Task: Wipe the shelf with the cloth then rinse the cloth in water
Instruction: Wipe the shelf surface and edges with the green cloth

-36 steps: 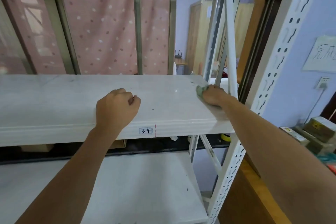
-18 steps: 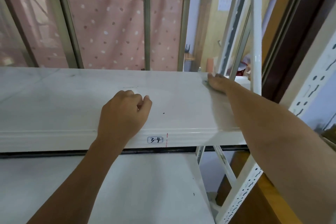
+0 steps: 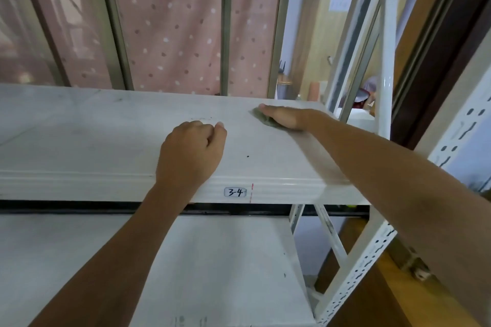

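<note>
A white shelf board (image 3: 79, 141) labelled "3-4" on its front edge spans the view. My right hand (image 3: 285, 117) lies flat on the shelf near its back right, pressing a small grey-green cloth (image 3: 261, 117) that peeks out under the fingers and palm. My left hand (image 3: 192, 152) rests as a closed fist on the shelf near the front edge, holding nothing, just left of the label. A small dark speck (image 3: 248, 156) sits on the shelf between the hands.
White perforated rack uprights (image 3: 385, 61) stand at the shelf's right end. A lower white shelf (image 3: 225, 260) lies beneath. Behind is a window frame with a pink dotted curtain (image 3: 172, 21). A wooden surface (image 3: 372, 300) is at the lower right.
My right hand with the cloth has slid from the right edge to the back of the shelf and then leftward. The left fist stays put. The camera has moved closer and tilted up.
</note>
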Demonstrator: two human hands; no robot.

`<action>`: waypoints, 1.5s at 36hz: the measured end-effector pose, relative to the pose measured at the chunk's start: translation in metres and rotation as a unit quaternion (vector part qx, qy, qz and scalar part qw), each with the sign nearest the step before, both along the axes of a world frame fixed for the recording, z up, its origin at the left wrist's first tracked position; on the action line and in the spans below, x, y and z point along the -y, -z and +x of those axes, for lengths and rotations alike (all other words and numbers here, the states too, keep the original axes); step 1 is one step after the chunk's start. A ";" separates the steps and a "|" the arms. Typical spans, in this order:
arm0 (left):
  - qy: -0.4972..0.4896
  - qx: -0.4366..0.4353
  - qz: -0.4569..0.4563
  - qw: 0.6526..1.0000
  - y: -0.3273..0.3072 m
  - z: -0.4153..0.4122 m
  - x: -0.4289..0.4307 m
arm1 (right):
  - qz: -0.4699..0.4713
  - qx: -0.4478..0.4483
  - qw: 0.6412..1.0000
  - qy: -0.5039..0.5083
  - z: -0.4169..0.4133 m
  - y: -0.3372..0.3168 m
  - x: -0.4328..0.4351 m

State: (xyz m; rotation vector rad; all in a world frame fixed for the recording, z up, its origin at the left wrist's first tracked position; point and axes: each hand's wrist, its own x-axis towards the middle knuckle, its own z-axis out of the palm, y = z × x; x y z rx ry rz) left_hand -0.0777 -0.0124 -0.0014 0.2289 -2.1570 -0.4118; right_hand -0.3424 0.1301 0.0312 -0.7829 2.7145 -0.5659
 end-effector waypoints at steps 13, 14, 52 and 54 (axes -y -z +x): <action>0.006 0.015 0.070 0.997 -0.002 0.002 0.002 | -0.036 0.046 0.979 -0.194 0.139 0.013 -0.016; 0.007 0.019 0.074 0.997 -0.003 0.002 0.003 | -0.032 0.046 0.977 -0.205 0.145 0.012 -0.018; -0.027 0.011 -0.019 0.999 0.014 -0.006 0.015 | 0.025 -0.052 0.998 0.002 -0.073 -0.003 0.010; -0.039 0.042 -0.022 0.998 0.012 -0.005 0.014 | 0.041 -0.052 0.997 -0.029 -0.082 0.002 0.029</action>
